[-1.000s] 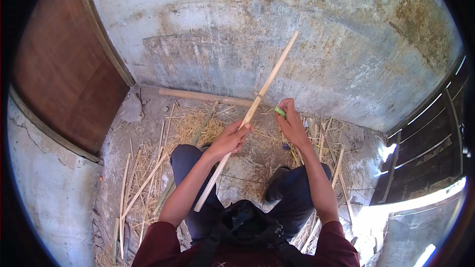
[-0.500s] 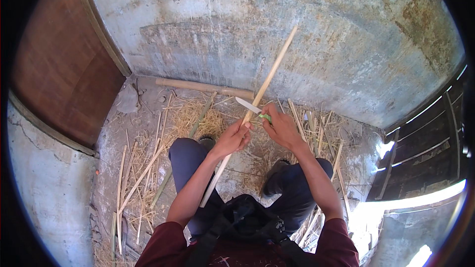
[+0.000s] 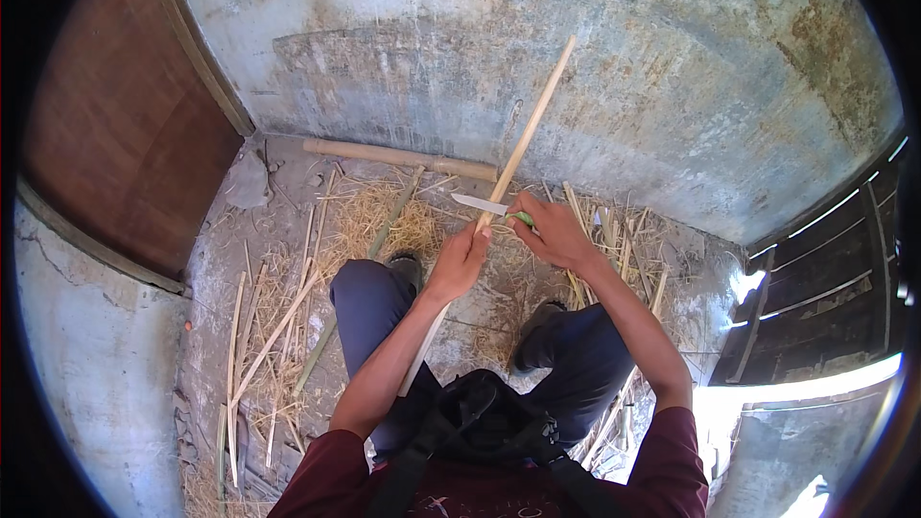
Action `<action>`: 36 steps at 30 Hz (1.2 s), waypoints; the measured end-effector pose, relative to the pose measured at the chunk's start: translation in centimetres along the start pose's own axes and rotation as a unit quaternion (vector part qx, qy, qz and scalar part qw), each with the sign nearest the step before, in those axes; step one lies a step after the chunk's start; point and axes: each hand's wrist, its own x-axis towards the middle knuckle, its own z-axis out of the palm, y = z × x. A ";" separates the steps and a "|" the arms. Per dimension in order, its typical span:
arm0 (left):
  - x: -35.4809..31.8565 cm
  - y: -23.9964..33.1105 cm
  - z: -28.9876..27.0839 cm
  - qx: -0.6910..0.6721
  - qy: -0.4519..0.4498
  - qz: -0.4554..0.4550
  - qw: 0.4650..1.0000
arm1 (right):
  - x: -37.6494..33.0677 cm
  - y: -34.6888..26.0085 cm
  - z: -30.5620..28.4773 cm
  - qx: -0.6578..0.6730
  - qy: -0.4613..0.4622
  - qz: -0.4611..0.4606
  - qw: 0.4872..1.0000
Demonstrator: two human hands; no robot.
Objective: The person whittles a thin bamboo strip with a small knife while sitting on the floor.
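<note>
One long, pale bamboo strip (image 3: 526, 139) is held slanting across the middle, its upper end raised against the grey concrete wall (image 3: 595, 58) and its lower end reaching down between the knees. It is thin, straight and straw-coloured. The left hand (image 3: 459, 261) is closed around it at mid-length. A green-handled knife (image 3: 489, 206) is gripped in the right hand (image 3: 554, 230), the blade laid against the strip just above the left hand. Shavings (image 3: 374, 221) are strewn over the floor.

A long pale bamboo strip (image 3: 526, 139) slants from the lap up toward the grey wall, gripped midway, while a green-handled knife (image 3: 491, 207) lies crosswise against it, its bare blade pointing left, level.
</note>
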 end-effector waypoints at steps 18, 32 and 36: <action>-1.3 1.8 0.2 0.058 0.014 0.065 0.996 | 0.2 1.7 -1.5 0.010 0.123 0.040 0.992; -4.6 4.2 -0.9 0.149 0.004 0.035 0.988 | -1.3 0.2 -1.0 0.048 0.108 -0.009 0.993; -5.1 5.1 -0.9 0.163 0.024 0.047 0.985 | -1.7 -1.0 -1.7 0.053 0.113 -0.024 0.992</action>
